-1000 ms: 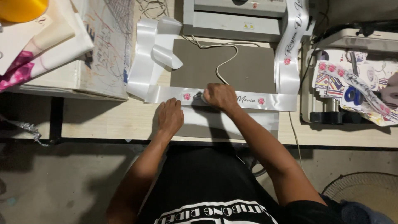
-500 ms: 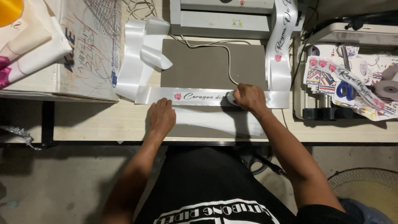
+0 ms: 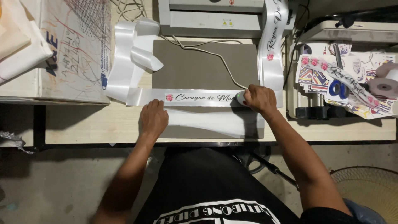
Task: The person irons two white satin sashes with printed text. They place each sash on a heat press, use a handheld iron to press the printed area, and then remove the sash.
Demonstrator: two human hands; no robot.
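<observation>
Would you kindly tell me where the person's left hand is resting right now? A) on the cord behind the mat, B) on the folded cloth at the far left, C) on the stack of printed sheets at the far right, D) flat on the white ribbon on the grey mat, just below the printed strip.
D: the left hand lies palm-down on the white ribbon on the grey mat.

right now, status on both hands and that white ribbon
Left hand flat beside white ribbon. Right hand grips small corded tool on ribbon. Cord trails across grey mat.
</observation>
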